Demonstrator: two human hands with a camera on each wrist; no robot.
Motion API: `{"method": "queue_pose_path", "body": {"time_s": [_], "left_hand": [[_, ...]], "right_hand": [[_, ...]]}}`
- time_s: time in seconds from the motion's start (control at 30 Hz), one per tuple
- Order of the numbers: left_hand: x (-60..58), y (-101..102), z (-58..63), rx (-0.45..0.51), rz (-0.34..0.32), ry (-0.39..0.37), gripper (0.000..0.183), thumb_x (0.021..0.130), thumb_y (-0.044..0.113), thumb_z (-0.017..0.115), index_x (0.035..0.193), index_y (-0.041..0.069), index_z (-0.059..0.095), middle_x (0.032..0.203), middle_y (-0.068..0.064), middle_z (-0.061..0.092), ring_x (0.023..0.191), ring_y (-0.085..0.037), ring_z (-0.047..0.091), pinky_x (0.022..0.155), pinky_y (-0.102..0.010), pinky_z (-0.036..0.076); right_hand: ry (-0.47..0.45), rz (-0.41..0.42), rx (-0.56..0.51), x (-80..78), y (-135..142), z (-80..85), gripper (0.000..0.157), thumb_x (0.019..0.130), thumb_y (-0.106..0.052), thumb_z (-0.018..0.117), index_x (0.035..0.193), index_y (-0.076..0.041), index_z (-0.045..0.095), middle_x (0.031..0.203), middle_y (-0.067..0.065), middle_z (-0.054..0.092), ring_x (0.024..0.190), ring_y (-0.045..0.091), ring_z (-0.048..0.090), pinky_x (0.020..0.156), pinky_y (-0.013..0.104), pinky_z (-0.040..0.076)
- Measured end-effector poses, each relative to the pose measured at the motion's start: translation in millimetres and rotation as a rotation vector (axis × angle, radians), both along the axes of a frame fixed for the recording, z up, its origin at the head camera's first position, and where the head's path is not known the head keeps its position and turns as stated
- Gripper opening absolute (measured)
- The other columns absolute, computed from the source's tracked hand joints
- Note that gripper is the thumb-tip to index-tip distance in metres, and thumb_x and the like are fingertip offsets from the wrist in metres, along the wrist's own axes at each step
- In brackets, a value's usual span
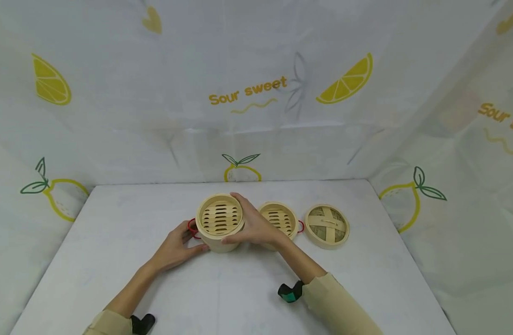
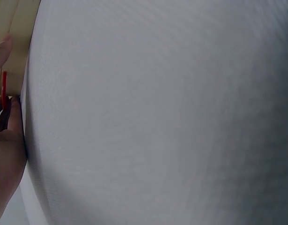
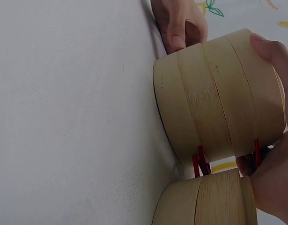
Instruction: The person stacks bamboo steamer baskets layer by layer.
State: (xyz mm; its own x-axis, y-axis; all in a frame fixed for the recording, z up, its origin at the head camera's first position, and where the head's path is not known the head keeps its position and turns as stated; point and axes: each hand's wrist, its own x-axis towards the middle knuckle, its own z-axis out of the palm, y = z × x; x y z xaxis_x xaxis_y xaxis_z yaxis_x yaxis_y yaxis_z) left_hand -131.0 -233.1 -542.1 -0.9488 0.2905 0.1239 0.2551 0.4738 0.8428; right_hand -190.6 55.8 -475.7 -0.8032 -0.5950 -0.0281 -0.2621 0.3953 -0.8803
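Well inside the white table's left edge [image 1: 55, 260], left hand [image 1: 176, 250] and right hand [image 1: 254, 226] grip a round, pale bamboo steamer stack [image 1: 220, 224], slats [image 1: 219, 215] up, axis upright.

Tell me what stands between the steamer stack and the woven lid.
In the head view, another steamer basket stands between the steamer stack and the woven lid, partly hidden by the right hand.

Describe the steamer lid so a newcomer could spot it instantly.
On the white table, go right past the steamer stack and the shorter basket. The round lid comes next. Crossed bands span its top, while both neighbours show slots.
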Motion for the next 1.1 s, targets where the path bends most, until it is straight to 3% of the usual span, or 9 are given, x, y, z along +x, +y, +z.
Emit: {"method": "queue_pose_path", "body": {"time_s": [0.07, 0.13, 0.27, 0.37, 0.53, 0.73, 1.1], "left_hand": [[-1.0, 0, -0.1, 0.003, -0.004, 0.002, 0.071, 0.089, 0.027, 0.092, 0.147, 0.004, 0.058, 0.143, -0.013, 0.065, 0.138, -0.004, 0.061, 0.124, -0.032, 0.053], [-1.0, 0, -0.2, 0.001, -0.005, 0.002, 0.071, 0.089, 0.027, 0.092, 0.147, 0.003, 0.058, 0.143, -0.014, 0.065, 0.137, -0.003, 0.062, 0.124, -0.031, 0.053], [-0.4, -1, -1.0, 0.008, -0.01, -0.001, 0.072, 0.089, 0.026, 0.092, 0.147, 0.001, 0.057, 0.143, -0.018, 0.064, 0.14, -0.024, 0.065, 0.124, -0.037, 0.053], [-0.5, -1, -2.3, 0.005, 0.0, -0.012, 0.074, 0.089, 0.026, 0.093, 0.148, 0.001, 0.056, 0.144, -0.02, 0.063, 0.142, -0.032, 0.064, 0.125, -0.036, 0.052], [-0.5, -1, -2.1, -0.004, 0.014, -0.018, 0.074, 0.088, 0.028, 0.093, 0.148, 0.002, 0.057, 0.145, -0.017, 0.065, 0.143, -0.036, 0.063, 0.125, -0.037, 0.052], [0.7, 1, 0.1, -0.001, 0.02, -0.012, 0.072, 0.089, 0.028, 0.093, 0.146, 0.001, 0.058, 0.143, -0.017, 0.066, 0.141, -0.041, 0.063, 0.123, -0.047, 0.052], [-1.2, 0, -1.5, 0.002, 0.018, -0.008, 0.073, 0.087, 0.027, 0.094, 0.146, 0.004, 0.059, 0.142, -0.014, 0.066, 0.141, -0.039, 0.064, 0.123, -0.04, 0.052]], "right_hand": [[0.006, -0.002, -0.005, -0.1, 1, 0.5, 0.131, 0.073, -0.038, 0.1, 0.173, -0.029, 0.016, 0.176, 0.006, 0.033, 0.166, 0.026, 0.03, 0.14, 0.058, 0.029], [0.006, -0.002, -0.003, 0.1, 1, 0.6, 0.131, 0.073, -0.039, 0.1, 0.174, -0.029, 0.016, 0.176, 0.006, 0.032, 0.167, 0.026, 0.029, 0.14, 0.058, 0.028], [0.004, -0.007, 0.008, 0.8, 1, 0.8, 0.132, 0.073, -0.044, 0.1, 0.174, -0.031, 0.015, 0.178, 0.004, 0.029, 0.168, 0.026, 0.026, 0.141, 0.059, 0.027], [0.004, -0.022, 0.007, 1.4, 4, 0.9, 0.134, 0.072, -0.052, 0.1, 0.174, -0.034, 0.015, 0.179, 0.001, 0.028, 0.168, 0.027, 0.028, 0.14, 0.06, 0.029], [0.011, -0.05, -0.03, 1.9, 15, 4.3, 0.132, 0.073, -0.053, 0.099, 0.173, -0.034, 0.016, 0.179, -0.001, 0.027, 0.167, 0.029, 0.03, 0.137, 0.061, 0.036], [0.071, -0.076, -0.029, 1.1, 35, 7.5, 0.129, 0.075, -0.042, 0.101, 0.173, -0.024, 0.02, 0.179, 0.007, 0.03, 0.167, 0.03, 0.028, 0.138, 0.062, 0.032], [0.117, -0.166, 0.019, 5.2, 72, 6.8, 0.128, 0.071, -0.047, 0.101, 0.172, -0.021, 0.027, 0.176, 0.014, 0.035, 0.164, 0.039, 0.034, 0.133, 0.07, 0.036]]}}
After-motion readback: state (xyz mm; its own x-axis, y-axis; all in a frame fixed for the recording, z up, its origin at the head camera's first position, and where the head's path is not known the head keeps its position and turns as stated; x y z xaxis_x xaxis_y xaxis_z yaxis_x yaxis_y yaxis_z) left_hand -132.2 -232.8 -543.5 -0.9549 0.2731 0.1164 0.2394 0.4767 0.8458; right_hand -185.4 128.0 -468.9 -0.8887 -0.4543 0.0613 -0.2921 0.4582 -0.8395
